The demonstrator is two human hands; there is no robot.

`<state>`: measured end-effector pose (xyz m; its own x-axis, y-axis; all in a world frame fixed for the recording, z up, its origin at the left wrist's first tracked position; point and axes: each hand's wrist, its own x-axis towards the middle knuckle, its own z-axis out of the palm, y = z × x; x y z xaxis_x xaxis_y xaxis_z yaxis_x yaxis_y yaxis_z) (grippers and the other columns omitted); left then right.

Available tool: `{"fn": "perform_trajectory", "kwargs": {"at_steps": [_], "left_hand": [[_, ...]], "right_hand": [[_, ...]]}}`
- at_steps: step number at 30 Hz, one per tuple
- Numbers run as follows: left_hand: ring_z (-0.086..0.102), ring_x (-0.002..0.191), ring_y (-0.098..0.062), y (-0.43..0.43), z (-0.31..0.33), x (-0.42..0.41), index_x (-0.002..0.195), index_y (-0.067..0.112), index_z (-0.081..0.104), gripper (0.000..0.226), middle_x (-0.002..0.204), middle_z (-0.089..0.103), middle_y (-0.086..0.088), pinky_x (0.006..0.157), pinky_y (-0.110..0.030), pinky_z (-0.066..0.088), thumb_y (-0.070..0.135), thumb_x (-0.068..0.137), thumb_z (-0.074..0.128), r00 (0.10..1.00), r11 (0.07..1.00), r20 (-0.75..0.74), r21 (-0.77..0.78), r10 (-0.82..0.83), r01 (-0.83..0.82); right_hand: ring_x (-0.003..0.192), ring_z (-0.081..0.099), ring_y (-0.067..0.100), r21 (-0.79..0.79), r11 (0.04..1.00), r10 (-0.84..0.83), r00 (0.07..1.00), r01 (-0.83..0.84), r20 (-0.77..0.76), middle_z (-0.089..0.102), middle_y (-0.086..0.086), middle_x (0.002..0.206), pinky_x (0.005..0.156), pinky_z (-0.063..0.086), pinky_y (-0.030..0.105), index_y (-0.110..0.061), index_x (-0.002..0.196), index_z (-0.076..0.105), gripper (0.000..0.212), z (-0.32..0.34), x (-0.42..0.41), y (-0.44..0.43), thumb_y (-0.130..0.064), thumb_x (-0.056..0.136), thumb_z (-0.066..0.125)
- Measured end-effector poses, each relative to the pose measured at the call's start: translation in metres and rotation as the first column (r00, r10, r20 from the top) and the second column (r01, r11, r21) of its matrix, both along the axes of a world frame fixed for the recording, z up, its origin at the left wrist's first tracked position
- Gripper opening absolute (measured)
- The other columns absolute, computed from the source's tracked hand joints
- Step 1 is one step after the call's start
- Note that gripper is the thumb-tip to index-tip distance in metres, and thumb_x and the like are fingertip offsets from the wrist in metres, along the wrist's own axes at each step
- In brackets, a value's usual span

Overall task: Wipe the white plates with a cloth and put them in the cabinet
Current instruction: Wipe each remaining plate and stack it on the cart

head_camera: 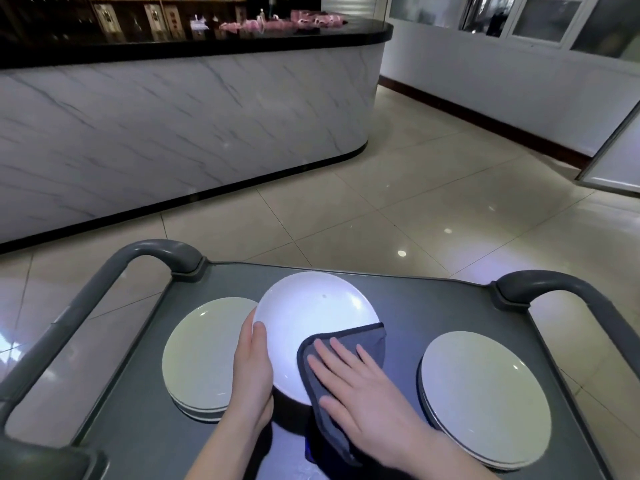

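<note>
A white plate [311,313] is tilted up above the middle of a grey cart top [398,299]. My left hand [251,372] grips its left rim, thumb on the face and fingers behind. My right hand [363,389] lies flat with straight fingers on a dark grey cloth [346,341], pressing it against the plate's lower right part. The cloth hangs down below the plate. A stack of white plates [201,355] sits on the cart to the left, and another stack [485,393] sits to the right.
The cart has curved grey handles at the left [104,282] and the right [571,292]. Beyond it lies shiny tiled floor [381,202]. A marble-fronted counter [173,126] with a black top stands at the back left. A white panel [613,157] leans at the right.
</note>
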<state>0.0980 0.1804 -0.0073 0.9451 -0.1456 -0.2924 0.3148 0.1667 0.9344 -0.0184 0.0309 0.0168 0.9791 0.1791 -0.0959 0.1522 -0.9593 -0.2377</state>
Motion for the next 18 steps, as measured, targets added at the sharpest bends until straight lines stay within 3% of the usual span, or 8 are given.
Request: {"fn": "perform_trajectory", "kwargs": {"at_steps": [2,3,5,7,12,15,18], "left_hand": [[0.058,0.126,-0.011,-0.001,0.001,0.0,0.136,0.04,0.055,0.037,0.131,0.065,0.015,0.114,-0.045,0.042,0.03,0.109,0.032,1.0,1.0,0.022,0.009,-0.003,0.003],[0.058,0.126,-0.007,-0.002,0.001,-0.001,0.135,0.042,0.056,0.037,0.13,0.065,0.018,0.113,-0.041,0.041,0.031,0.109,0.032,0.999,0.999,0.039,0.029,-0.026,0.024],[0.059,0.119,0.005,-0.008,0.003,-0.005,0.126,0.05,0.058,0.035,0.124,0.066,0.026,0.106,-0.029,0.044,0.032,0.109,0.032,0.994,0.994,0.069,0.066,-0.086,0.082],[0.057,0.115,0.015,-0.011,0.005,-0.009,0.124,0.053,0.057,0.033,0.123,0.064,0.032,0.102,-0.021,0.042,0.033,0.11,0.034,0.99,0.991,0.072,0.071,-0.123,0.117],[0.056,0.128,-0.003,-0.012,0.004,-0.01,0.136,0.043,0.055,0.036,0.134,0.063,0.022,0.114,-0.04,0.041,0.028,0.11,0.036,0.98,0.986,0.116,0.07,-0.161,0.153],[0.051,0.133,-0.002,-0.009,0.001,-0.012,0.14,0.038,0.054,0.037,0.139,0.059,0.022,0.117,-0.043,0.038,0.028,0.11,0.036,0.983,0.991,0.135,0.072,-0.122,0.113],[0.048,0.138,-0.008,-0.004,-0.002,-0.009,0.141,0.039,0.052,0.037,0.144,0.056,0.018,0.119,-0.045,0.035,0.03,0.11,0.034,0.993,0.997,0.097,0.047,-0.073,0.068]], "right_hand": [[0.151,0.006,0.013,-0.052,0.999,0.013,0.997,-0.009,0.078,0.008,-0.015,0.163,0.122,0.01,0.042,-0.029,0.156,0.021,0.055,-0.003,-0.004,0.012,-0.047,0.104,0.023],[0.152,0.005,0.011,-0.002,1.0,0.019,0.997,-0.018,0.07,0.007,-0.017,0.163,0.123,0.011,0.043,-0.03,0.156,0.019,0.056,-0.004,-0.002,0.016,-0.048,0.103,0.022],[0.149,-0.016,0.003,0.17,0.985,0.032,0.998,-0.042,0.06,-0.013,-0.024,0.161,0.122,-0.007,0.038,-0.034,0.156,0.0,0.057,-0.007,0.013,0.021,-0.048,0.104,0.017],[0.146,-0.024,0.001,0.214,0.977,-0.004,0.998,-0.009,0.059,-0.02,-0.024,0.159,0.121,-0.011,0.034,-0.034,0.155,-0.008,0.058,-0.009,0.032,0.021,-0.046,0.105,0.017],[0.145,-0.023,-0.002,0.168,0.973,-0.182,0.972,0.157,0.149,-0.02,-0.021,0.159,0.123,-0.005,0.034,-0.032,0.154,-0.01,0.061,-0.015,0.071,0.01,-0.05,0.103,0.019],[0.145,-0.023,-0.001,0.165,0.946,-0.306,0.939,0.28,0.16,-0.02,-0.02,0.16,0.122,-0.008,0.031,-0.033,0.154,-0.011,0.063,-0.017,0.079,-0.012,-0.054,0.101,0.016],[0.146,-0.025,0.003,0.036,0.939,-0.344,0.93,0.343,0.127,-0.022,-0.016,0.16,0.122,-0.008,0.032,-0.028,0.155,-0.014,0.065,-0.018,0.066,-0.035,-0.055,0.101,0.013]]}}
